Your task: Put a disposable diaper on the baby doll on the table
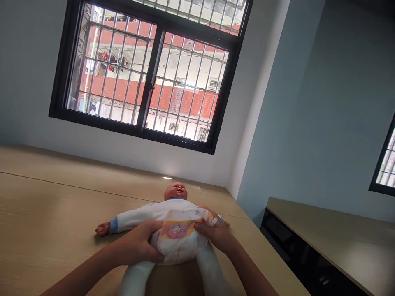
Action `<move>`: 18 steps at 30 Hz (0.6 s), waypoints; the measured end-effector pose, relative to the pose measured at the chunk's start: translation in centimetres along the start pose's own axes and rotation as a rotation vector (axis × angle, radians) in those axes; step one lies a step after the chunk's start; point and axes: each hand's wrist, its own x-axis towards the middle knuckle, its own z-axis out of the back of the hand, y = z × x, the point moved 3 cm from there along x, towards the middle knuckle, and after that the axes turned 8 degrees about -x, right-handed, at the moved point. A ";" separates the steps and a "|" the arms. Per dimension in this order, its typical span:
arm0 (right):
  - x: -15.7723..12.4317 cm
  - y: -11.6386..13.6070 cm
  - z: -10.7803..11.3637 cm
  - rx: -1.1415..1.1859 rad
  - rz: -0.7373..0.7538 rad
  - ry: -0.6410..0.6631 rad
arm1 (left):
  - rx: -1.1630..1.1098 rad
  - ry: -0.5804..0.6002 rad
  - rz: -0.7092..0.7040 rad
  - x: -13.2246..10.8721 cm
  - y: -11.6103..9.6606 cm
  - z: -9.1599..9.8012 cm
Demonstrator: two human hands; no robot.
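Observation:
A baby doll (pixel 140 216) in a white top with blue cuffs and collar lies on its back on the wooden table, its head toward the window. Round its hips sits a white diaper (pixel 179 246) with an orange and pink printed front band. My left hand (pixel 140 244) grips the diaper's left side, its fingers partly hidden behind the edge and the thumb low by the leg opening. At the other side, my right hand (pixel 217 232) pinches the diaper's upper corner between thumb and fingers. The doll's pale legs stretch toward me, and its right-side arm is mostly hidden.
The light wooden tabletop (pixel 46 213) extends to the wall under a barred window (pixel 143 78). To the right, beyond a gap, stands a second table (pixel 339 234) with a dark front panel. A pale blue wall rises behind it.

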 end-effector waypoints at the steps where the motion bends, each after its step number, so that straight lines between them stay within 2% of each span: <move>1: -0.1 -0.1 0.1 -0.012 -0.030 0.031 | -0.006 -0.006 0.006 0.0 -0.1 -0.1; 4: -0.6 -0.6 0.4 -0.100 -0.134 0.156 | 0.049 -0.017 -0.078 -0.2 -0.4 -0.4; 7: -1.1 -1.1 0.9 -0.164 -0.179 0.207 | 0.155 -0.028 -0.196 -0.3 -0.8 -0.4; 13: -1.2 -0.7 0.7 -0.294 -0.068 0.125 | 0.314 -0.120 -0.314 -0.3 -0.5 0.3; 16: -0.9 0.1 0.0 -0.343 0.009 0.098 | 0.218 -0.164 -0.326 -0.3 -0.4 0.4; 18: -0.6 0.1 -0.5 -0.290 0.014 0.080 | 0.105 -0.208 -0.295 -0.1 -0.4 0.4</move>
